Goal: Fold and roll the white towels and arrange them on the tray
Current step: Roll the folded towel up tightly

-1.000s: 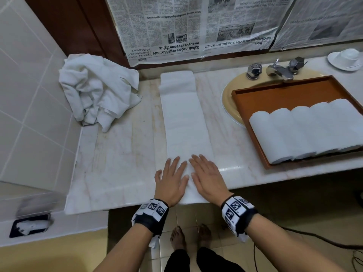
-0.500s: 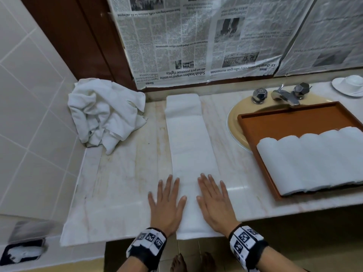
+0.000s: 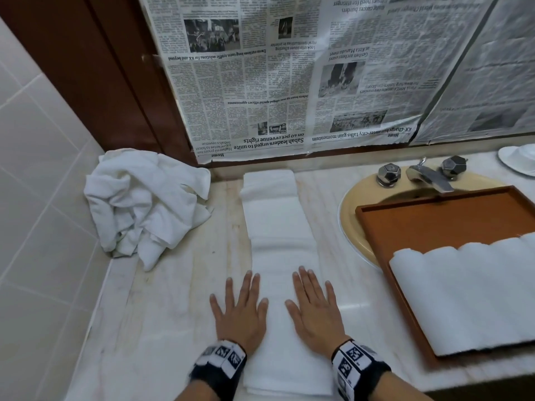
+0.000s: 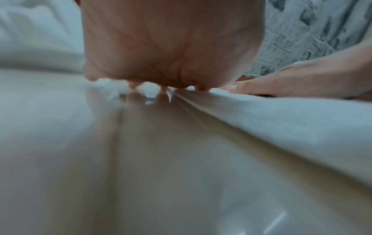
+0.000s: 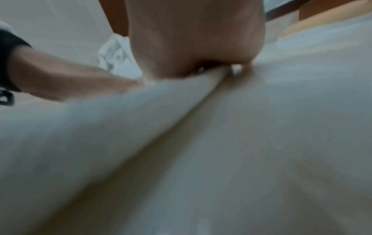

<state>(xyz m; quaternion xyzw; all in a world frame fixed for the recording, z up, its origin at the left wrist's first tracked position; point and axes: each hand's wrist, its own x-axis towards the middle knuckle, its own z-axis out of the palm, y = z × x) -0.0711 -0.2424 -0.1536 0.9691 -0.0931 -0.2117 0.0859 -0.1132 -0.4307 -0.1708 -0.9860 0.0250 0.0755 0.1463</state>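
Note:
A white towel (image 3: 278, 227), folded into a long narrow strip, lies flat on the marble counter (image 3: 162, 314) and runs from the back wall to the front edge. My left hand (image 3: 240, 311) lies flat with straight fingers on the strip's left edge. My right hand (image 3: 314, 306) lies flat the same way on its right edge. Both palms press down near the strip's near end. The brown tray (image 3: 434, 221) at the right holds several rolled white towels (image 3: 469, 296) side by side. In the wrist views the palms (image 4: 171, 47) (image 5: 197, 39) sit on the towel (image 4: 281, 120) (image 5: 100, 127).
A crumpled heap of white towels (image 3: 144, 201) sits in the back left corner against the tiled wall. The tray lies over a yellow sink (image 3: 356, 221) with a chrome tap (image 3: 428, 176). A white cup and saucer (image 3: 518, 157) stands at the far right. Newspaper covers the back wall.
Both hands have slid forward along the folded strip and spread apart from its middle to its two long edges. The head camera has tilted up, showing more wall.

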